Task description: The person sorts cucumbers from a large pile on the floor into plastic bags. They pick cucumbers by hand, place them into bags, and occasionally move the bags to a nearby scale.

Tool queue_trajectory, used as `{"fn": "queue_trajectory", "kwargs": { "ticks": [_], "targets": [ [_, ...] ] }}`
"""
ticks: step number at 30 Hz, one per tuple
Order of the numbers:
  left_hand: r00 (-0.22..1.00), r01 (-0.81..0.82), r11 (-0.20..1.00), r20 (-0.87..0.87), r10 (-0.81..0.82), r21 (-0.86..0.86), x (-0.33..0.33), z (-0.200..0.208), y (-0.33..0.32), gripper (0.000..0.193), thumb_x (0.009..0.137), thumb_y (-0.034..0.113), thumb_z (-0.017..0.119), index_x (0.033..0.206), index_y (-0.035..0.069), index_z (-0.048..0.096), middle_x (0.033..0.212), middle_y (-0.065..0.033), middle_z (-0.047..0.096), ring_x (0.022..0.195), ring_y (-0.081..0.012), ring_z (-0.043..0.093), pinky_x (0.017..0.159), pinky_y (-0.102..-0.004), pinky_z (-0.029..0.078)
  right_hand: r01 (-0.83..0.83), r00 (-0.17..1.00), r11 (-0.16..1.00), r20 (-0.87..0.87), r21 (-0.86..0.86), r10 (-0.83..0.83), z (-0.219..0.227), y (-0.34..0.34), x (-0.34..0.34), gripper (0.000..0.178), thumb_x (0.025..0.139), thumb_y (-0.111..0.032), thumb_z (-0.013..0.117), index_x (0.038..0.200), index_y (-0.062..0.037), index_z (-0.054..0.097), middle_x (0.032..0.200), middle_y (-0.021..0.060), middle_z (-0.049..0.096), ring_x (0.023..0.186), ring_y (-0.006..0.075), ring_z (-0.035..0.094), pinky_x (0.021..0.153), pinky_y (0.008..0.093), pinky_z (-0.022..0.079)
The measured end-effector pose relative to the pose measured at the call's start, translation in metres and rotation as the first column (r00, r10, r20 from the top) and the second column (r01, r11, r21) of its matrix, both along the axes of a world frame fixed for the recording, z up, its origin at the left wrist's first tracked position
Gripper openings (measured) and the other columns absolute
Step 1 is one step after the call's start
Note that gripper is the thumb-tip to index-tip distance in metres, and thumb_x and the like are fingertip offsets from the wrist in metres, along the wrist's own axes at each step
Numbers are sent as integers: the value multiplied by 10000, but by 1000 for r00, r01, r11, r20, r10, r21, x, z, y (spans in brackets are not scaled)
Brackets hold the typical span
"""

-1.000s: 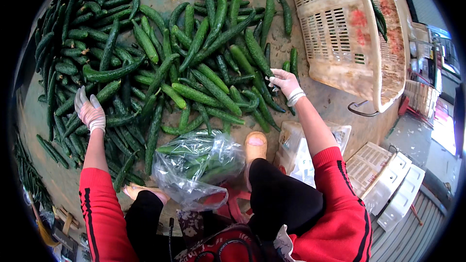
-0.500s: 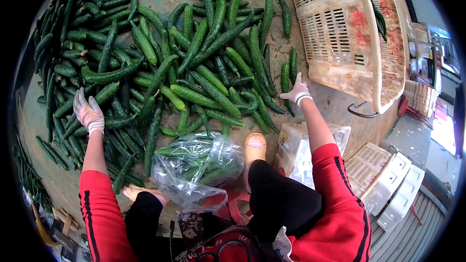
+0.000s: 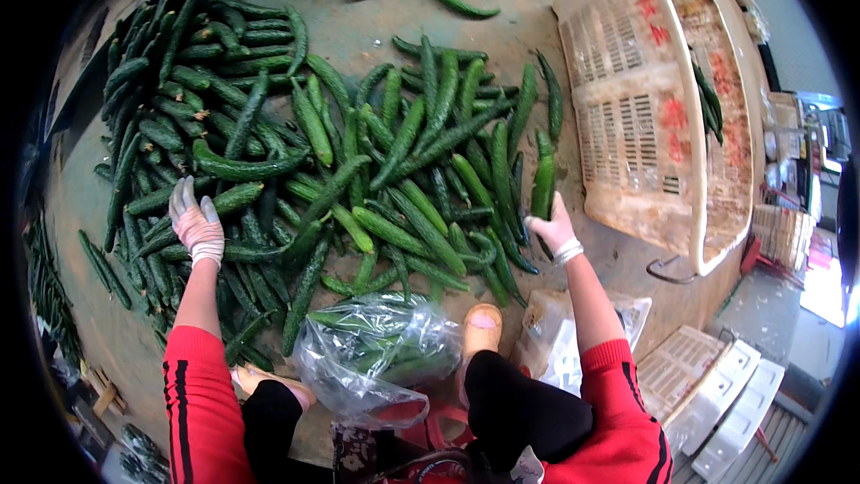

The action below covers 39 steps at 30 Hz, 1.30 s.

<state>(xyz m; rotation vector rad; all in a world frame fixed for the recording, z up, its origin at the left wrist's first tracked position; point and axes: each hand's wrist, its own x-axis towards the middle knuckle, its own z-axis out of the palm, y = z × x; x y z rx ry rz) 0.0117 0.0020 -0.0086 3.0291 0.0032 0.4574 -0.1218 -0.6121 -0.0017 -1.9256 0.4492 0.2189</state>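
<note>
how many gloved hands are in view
2: the left hand over the cucumber pile, and the right hand holding one cucumber at the pile's right. No others show.

This looks like a storehouse or packing place for produce, because many cucumbers (image 3: 429, 229) are heaped directly on the bare floor (image 3: 336, 29), with a large slotted crate (image 3: 614, 157) and smaller plastic crates (image 3: 694, 372) nearby.
</note>
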Motion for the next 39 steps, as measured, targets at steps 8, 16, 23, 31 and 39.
{"fn": "queue_trajectory", "kwargs": {
  "ticks": [8, 16, 23, 31, 39],
  "targets": [
    [998, -47, 999, -36, 47, 1, 0, 6, -4, 510, 822, 183, 536, 1312, 85, 435, 1347, -128, 424, 1253, -336, 373, 1057, -443, 297, 109, 882, 944, 469, -310, 52, 39, 74, 103, 215, 828, -32, 621, 1042, -43, 635, 831, 33, 602, 689, 103, 556, 668, 246, 477],
    [997, -55, 998, -48, 54, -28, 0, 10, -2, 525, 788, 177, 533, 1297, 75, 450, 1328, -131, 435, 1245, -332, 378, 1040, -457, 305, -195, 735, 864, 515, -464, 442, 5, 186, 289, 214, 812, -150, 618, 1008, -64, 619, 896, 111, 624, 849, 282, 599, 768, 363, 479],
    [996, -49, 997, -80, 45, -51, 5, 14, -1, 571, 753, 184, 533, 1302, 55, 444, 1336, -132, 429, 1227, -335, 380, 1045, -455, 293, -261, 854, 610, 116, -748, 507, -36, 267, 456, 752, 854, -389, 561, 1470, -169, 190, 1508, 179, 199, 1195, 388, 481, 990, 431, 413],
    [991, -62, 996, -123, 54, -59, 6, 18, 0, 565, 760, 171, 500, 1307, 46, 440, 1339, -155, 426, 1232, -360, 378, 1050, -460, 288, -473, 841, 372, -283, -799, 461, -41, 266, 485, 525, 888, -522, 438, 1339, -254, 450, 1447, 142, 313, 1192, 320, 504, 952, 430, 444],
    [991, -55, 996, -128, 46, -64, 11, 16, -2, 575, 766, 174, 503, 1321, 42, 429, 1346, -146, 423, 1232, -357, 377, 1049, -462, 282, -131, 837, 610, 243, -782, 491, -50, 194, 447, 512, 783, -149, 586, 1272, -270, 495, 1233, 125, 530, 996, 330, 600, 829, 401, 508]
  ]
}}
